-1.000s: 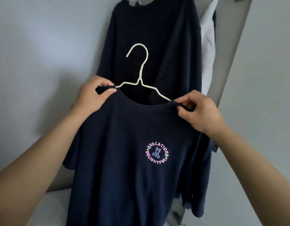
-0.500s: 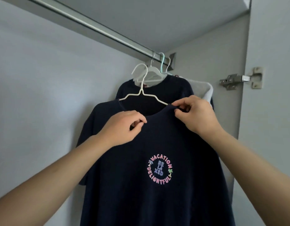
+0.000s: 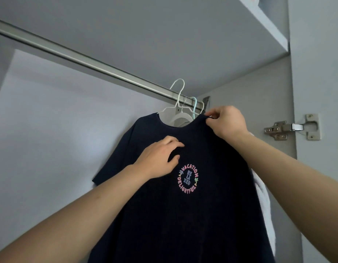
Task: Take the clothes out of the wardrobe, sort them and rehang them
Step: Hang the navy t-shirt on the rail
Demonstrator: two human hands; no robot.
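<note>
Overhead, the wardrobe (image 3: pixel 69 114) takes up most of the view, its pale back wall bare on the left, and the metal rail (image 3: pixel 84 62) runs slantwise from the upper left down to the far right corner. Garments already hung there crowd that corner, which leaves the open stretch of rail free for what is yet to come. Next in size is the navy T-shirt (image 3: pixel 183 215) with a round coloured print on its chest, held up in front of the rail on a white hanger (image 3: pixel 178 97). Whether the hook has caught the rail or only stands before it cannot be told from this angle. A white garment (image 3: pixel 264 202) shows at the shirt's right edge, behind it. The right hand (image 3: pixel 226 122) pinches the shirt's right shoulder near the neckline with thumb and forefinger, seemingly to carry the weight and steer the hook. The left hand (image 3: pixel 158 158) rests on the chest just above the print, thumb and fingers loosely bent against the cloth; it probably steadies the shirt so it does not swing. A light-blue hanger (image 3: pixel 193 107) sits among the hung ones, and a door hinge (image 3: pixel 291 128) is fixed to the right panel
</note>
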